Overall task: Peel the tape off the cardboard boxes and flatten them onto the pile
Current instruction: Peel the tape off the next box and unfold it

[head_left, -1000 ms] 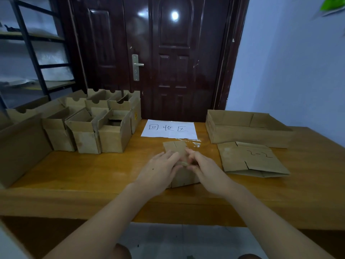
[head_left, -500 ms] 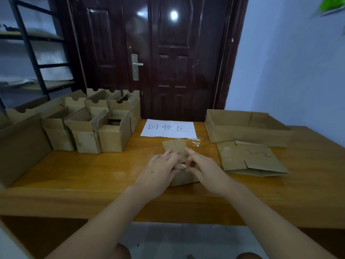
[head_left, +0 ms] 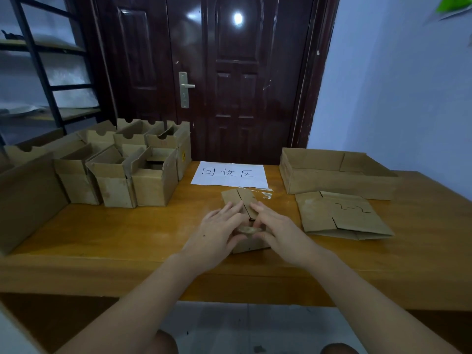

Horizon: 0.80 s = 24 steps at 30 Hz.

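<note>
A small cardboard box (head_left: 240, 198) stands at the middle of the wooden table (head_left: 127, 233), its top flaps closed along a dark seam. My left hand (head_left: 217, 231) and my right hand (head_left: 279, 232) lie over its near half, fingers stretched across the top. Both thumbs meet at a curled strip of tape (head_left: 249, 229) at the box's near edge and pinch it. To the right lies the pile of flattened boxes (head_left: 342, 215). A loose piece of clear tape (head_left: 265, 194) lies just behind the box.
Several open-topped boxes (head_left: 120, 175) crowd the left of the table, with a large cardboard sheet (head_left: 28, 198) at the far left. A white paper sign (head_left: 229, 175) lies at the back, a shallow cardboard tray (head_left: 337, 172) at the back right. Behind is a dark door (head_left: 229, 85).
Both hands stay on the small box and work at the tape curl between the thumbs. Nothing else has moved.
</note>
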{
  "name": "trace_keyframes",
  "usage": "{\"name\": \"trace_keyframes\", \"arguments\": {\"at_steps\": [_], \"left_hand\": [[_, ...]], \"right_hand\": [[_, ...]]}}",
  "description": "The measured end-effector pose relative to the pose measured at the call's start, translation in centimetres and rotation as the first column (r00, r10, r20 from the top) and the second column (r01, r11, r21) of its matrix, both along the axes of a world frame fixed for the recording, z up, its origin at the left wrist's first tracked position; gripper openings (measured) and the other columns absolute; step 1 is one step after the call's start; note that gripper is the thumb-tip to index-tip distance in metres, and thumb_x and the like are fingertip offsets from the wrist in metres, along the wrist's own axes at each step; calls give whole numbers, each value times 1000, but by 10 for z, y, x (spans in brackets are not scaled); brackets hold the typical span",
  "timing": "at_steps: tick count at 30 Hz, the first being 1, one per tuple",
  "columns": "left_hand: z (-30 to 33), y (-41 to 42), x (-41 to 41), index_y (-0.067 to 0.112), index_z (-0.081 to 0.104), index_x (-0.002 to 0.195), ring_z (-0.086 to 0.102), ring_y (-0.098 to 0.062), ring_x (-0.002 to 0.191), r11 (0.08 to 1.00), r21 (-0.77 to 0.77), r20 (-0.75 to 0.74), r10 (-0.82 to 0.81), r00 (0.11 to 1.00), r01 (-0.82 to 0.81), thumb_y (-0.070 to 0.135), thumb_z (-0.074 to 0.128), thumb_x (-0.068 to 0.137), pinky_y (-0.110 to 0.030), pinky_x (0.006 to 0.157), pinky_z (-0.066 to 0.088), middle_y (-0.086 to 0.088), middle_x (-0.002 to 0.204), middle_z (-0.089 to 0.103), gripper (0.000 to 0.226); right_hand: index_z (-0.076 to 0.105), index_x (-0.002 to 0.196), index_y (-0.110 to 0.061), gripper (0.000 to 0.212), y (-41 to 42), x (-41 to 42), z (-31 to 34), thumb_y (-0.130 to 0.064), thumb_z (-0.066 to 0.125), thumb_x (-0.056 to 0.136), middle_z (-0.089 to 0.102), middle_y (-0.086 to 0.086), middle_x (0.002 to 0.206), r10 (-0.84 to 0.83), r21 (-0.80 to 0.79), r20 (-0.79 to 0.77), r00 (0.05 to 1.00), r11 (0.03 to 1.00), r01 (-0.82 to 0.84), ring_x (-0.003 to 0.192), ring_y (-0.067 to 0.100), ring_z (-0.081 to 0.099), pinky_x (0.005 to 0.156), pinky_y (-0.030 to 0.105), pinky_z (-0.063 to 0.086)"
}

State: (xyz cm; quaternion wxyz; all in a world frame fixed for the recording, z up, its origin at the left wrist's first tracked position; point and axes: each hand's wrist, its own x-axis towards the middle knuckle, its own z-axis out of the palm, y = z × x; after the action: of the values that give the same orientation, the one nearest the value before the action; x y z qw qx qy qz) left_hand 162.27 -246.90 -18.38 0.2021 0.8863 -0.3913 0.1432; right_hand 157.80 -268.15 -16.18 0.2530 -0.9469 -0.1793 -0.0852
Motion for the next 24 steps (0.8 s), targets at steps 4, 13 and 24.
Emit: {"name": "trace_keyframes", "arguments": {"at_steps": [4,13,24], "left_hand": [[-1,0,0,32,58,104,11,-16,157,1000,-12,-15,8,1000,-8,40,50,103,-36,125,10,9,165,26,11],[3,-1,13,37,56,97,8,-9,157,1000,-1,-41,-20,999,20,34,53,104,-40,128,9,13,165,28,9],[-3,1,19,38,54,119,1,-18,158,983,179,89,22,996,-38,43,34,110,-47,127,16,6,170,14,22]], "right_hand": [[57,99,-28,7,-1,-1,0,-22,56,103,20,-9,167,22,-24,-28,999,999,-23,154,2,0,127,39,16],[61,106,-24,12,10,0,-2,-34,62,98,13,-5,169,-55,-267,81,995,961,75,156,11,-2,124,38,26],[65,120,-28,28,4,3,2,-41,47,105,9,-11,169,-25,-262,40,999,964,35,155,7,-7,125,39,19]]}}
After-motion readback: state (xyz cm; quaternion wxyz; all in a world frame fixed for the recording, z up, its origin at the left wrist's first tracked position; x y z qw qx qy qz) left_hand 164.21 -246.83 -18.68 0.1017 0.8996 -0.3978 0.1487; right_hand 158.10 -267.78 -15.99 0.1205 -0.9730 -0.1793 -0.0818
